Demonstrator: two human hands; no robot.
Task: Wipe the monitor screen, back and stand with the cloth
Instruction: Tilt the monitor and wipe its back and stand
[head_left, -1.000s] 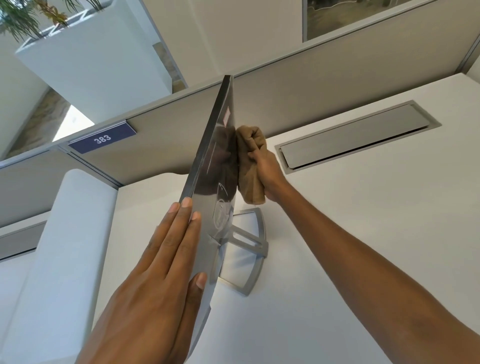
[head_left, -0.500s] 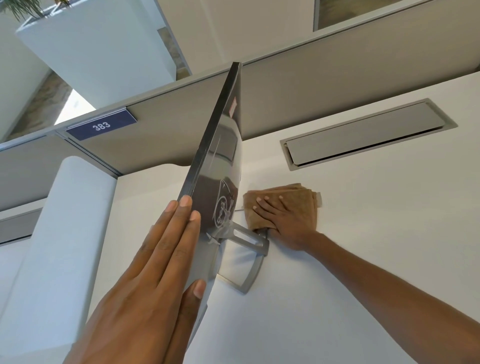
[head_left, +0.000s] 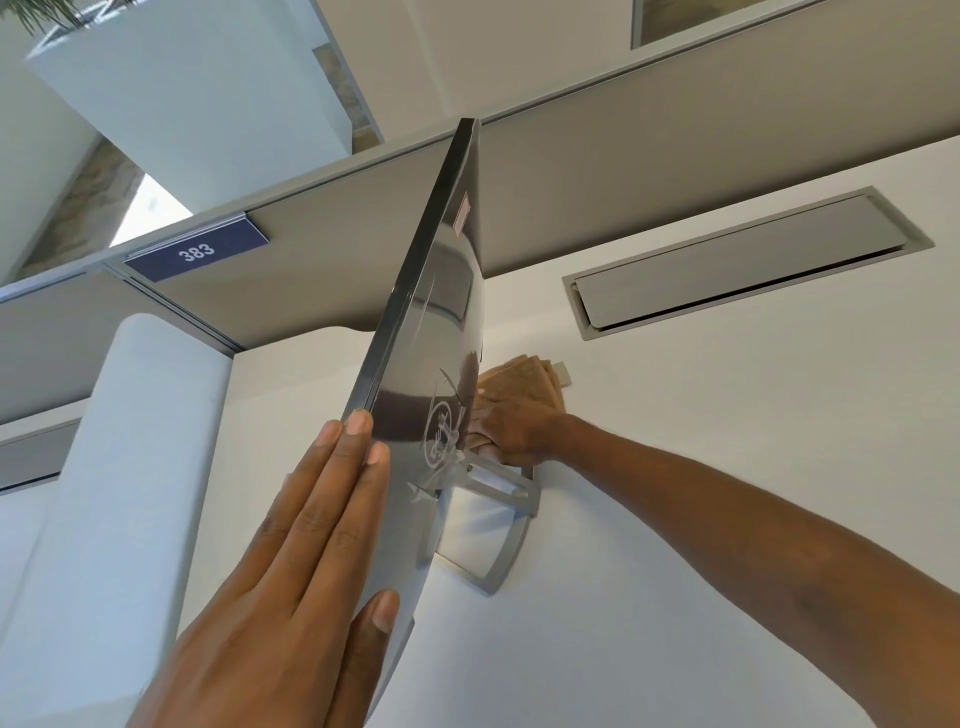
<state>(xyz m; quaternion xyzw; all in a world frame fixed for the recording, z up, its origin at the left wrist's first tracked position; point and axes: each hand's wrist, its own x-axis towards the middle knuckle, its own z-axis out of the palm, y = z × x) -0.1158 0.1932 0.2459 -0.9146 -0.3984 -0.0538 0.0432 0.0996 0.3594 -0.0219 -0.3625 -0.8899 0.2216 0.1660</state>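
I judge the stand step is in hand: my right hand (head_left: 511, 428) presses the folded tan cloth (head_left: 524, 376) flat on the desk (head_left: 727, 415) behind the monitor (head_left: 436, 332), beside the matte metal stand (head_left: 506, 564) (fingertips hidden). My left hand (head_left: 291, 571), fingers straight, braces the glossy panel's near edge. The next move calls for sweeping round the stand's open frame.

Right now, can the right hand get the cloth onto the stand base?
Probably yes: the right hand presses the cloth on the desk right beside the stand base, with nothing visible between them.
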